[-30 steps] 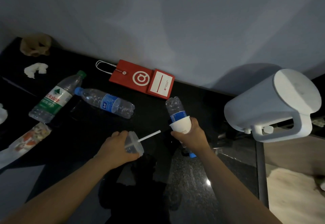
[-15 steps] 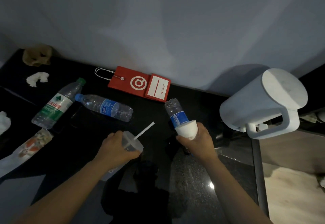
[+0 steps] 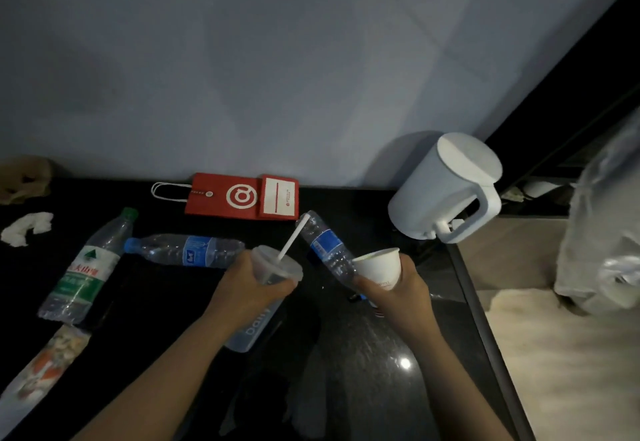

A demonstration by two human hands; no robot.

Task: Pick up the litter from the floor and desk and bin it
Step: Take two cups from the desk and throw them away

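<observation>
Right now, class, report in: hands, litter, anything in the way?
Left hand grips lidded cup. Right hand grips paper cup and bottle. On desk: green-cap bottle, blue-cap bottle, tissue. Kettle right of hands, clear of them.

a: what's at centre right?
b: a white kettle [image 3: 440, 191], lid closed, handle facing the lower right of the frame.
a: and at the middle?
b: a red paper bag [image 3: 225, 198] lying flat at the foot of the grey wall [image 3: 277, 59]. its white cord handle [image 3: 166, 192] points left, and a white card [image 3: 280, 197] sits on its right end.
a: upper right?
b: a dark panel [image 3: 571, 111] beside the wall.
</observation>
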